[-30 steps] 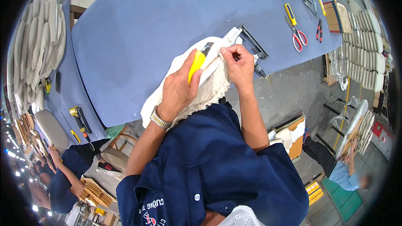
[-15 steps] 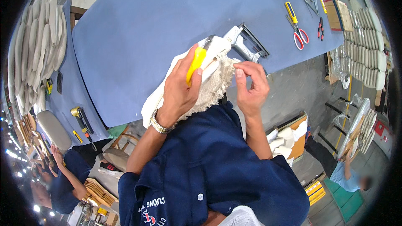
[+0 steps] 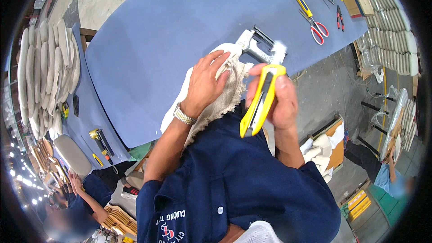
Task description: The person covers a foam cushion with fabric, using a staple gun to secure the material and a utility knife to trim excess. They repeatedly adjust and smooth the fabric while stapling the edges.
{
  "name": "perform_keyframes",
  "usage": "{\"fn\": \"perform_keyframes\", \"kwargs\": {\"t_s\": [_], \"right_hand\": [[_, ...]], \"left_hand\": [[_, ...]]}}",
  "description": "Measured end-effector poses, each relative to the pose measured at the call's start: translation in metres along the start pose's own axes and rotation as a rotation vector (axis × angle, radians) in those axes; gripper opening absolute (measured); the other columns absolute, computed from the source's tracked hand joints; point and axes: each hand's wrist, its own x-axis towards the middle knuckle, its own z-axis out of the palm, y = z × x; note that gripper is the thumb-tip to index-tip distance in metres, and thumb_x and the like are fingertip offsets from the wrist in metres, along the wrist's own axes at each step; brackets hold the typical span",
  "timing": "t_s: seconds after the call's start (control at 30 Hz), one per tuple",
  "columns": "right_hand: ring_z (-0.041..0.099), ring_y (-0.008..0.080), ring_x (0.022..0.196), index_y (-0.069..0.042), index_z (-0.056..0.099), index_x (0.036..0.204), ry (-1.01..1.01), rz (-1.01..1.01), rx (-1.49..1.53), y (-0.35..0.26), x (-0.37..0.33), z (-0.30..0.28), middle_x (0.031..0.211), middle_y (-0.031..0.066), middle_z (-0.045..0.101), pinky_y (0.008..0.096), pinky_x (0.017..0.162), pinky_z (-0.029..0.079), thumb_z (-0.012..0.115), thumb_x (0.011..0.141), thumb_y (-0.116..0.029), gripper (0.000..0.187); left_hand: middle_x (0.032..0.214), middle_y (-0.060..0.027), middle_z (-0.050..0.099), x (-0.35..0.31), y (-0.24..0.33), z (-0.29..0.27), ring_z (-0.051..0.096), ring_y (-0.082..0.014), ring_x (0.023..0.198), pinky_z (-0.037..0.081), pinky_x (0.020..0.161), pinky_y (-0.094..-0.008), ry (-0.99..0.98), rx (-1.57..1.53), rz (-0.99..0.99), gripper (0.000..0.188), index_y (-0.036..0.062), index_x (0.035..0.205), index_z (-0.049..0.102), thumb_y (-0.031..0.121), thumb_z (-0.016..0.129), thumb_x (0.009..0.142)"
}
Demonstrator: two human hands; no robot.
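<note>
My left hand (image 3: 204, 83) lies on a white padded piece (image 3: 180, 101) at the table's near edge, fingers stretched over its top. Beige fabric (image 3: 234, 83) with a frayed edge hangs along the side of this piece nearest me. In my right hand (image 3: 285, 105), just right of the fabric, is a yellow and black utility knife (image 3: 258, 107), its body slanting down to the left. A blurred white bit (image 3: 279, 50) shows above the knife; what it is I cannot tell. Behind the padded piece lies a grey staple gun (image 3: 261, 47).
Red-handled scissors (image 3: 319, 32), a yellow-handled tool (image 3: 303, 5) and red-black pliers (image 3: 339, 19) lie on the blue table (image 3: 144, 63) at far right. Stacked pads (image 3: 45, 76) stand left, more pads (image 3: 391, 31) right. Co-workers (image 3: 92, 193) (image 3: 390, 177) are at both sides.
The yellow knife has passed from my left hand to my right. My right hand has let go of the frayed edge, and my left fingers have spread over the padded piece. The view has shifted slightly.
</note>
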Motion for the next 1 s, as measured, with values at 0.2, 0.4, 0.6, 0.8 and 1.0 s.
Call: {"fn": "perform_keyframes", "kwargs": {"t_s": [0.2,0.4,0.6,0.8,1.0], "right_hand": [[0.060,0.0173,0.056,0.001,0.060,0.119,0.004,0.308,0.439,0.059,0.009,0.008,0.079,0.0111,0.065,0.0306,0.052,0.053,0.032,0.111,-0.037,0.047],[0.063,0.0159,0.060,-0.001,0.058,0.113,0.206,0.403,0.088,0.103,-0.002,-0.006,0.085,0.0111,0.069,0.0301,0.054,0.054,0.038,0.111,-0.033,0.038],[0.062,0.0127,0.067,-0.003,0.062,0.107,0.189,0.246,-0.264,0.108,-0.003,-0.003,0.085,0.0058,0.071,0.0304,0.062,0.052,0.048,0.109,-0.028,0.028],[0.071,0.0243,0.074,0.000,0.061,0.107,0.149,0.281,-0.486,0.093,0.006,0.002,0.082,0.0120,0.074,0.0387,0.070,0.055,0.053,0.105,-0.028,0.029],[0.072,0.0278,0.077,0.001,0.061,0.106,0.125,0.312,-0.510,0.091,0.009,0.000,0.083,0.0137,0.074,0.0413,0.072,0.055,0.052,0.104,-0.027,0.029]], "left_hand": [[0.124,-0.0107,0.070,0.008,-0.010,0.016,0.066,-0.0327,0.114,0.053,0.095,-0.0422,-0.026,-0.086,-0.075,0.025,0.0086,0.114,0.071,0.010,0.070,0.090],[0.115,-0.0087,0.074,0.008,-0.009,0.023,0.069,-0.0312,0.107,0.054,0.092,-0.0414,0.061,-0.106,-0.076,0.013,0.0079,0.104,0.071,0.007,0.069,0.092],[0.114,-0.0080,0.074,0.014,0.005,0.013,0.068,-0.0319,0.103,0.054,0.089,-0.0406,0.039,-0.036,-0.028,0.013,0.0076,0.103,0.071,0.008,0.071,0.090],[0.116,-0.0067,0.073,0.009,-0.013,0.018,0.068,-0.0304,0.101,0.055,0.087,-0.0396,0.026,-0.056,0.029,0.014,0.0079,0.101,0.071,0.006,0.072,0.088],[0.114,-0.0053,0.072,0.007,-0.014,0.019,0.067,-0.0282,0.099,0.055,0.083,-0.0384,0.054,-0.083,0.106,0.015,0.0080,0.098,0.071,0.003,0.071,0.084]]}}
